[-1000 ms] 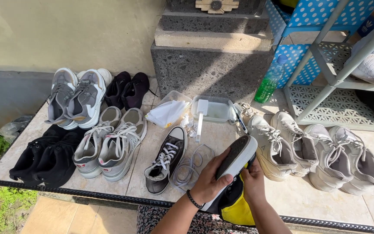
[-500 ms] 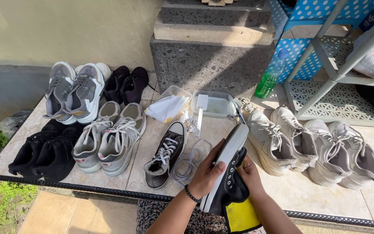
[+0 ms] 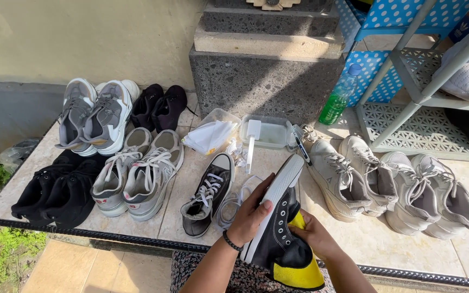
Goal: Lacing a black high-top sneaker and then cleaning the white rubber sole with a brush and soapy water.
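My left hand (image 3: 252,214) grips a black canvas sneaker (image 3: 276,228) by its white sole, tilted on its side with the toe pointing away. My right hand (image 3: 315,234) presses a yellow cloth (image 3: 298,271) against the sneaker's black side near the heel. The matching black sneaker (image 3: 208,194) stands on the tiled ledge just left of my hands, with loose white laces (image 3: 232,203) lying beside it.
Several pairs of shoes line the ledge (image 3: 365,239): grey pairs (image 3: 96,114) (image 3: 137,173), black pairs (image 3: 55,190) (image 3: 158,106) at left, beige pairs (image 3: 348,176) (image 3: 430,192) at right. A plastic tub with a white brush (image 3: 264,133), a white bag (image 3: 210,135), a green bottle (image 3: 340,103) and a shelf rack (image 3: 424,92) stand behind.
The sneaker has turned from sole-up to show its black side and eyelets. My right hand with the yellow cloth has moved onto the sneaker's side near the heel.
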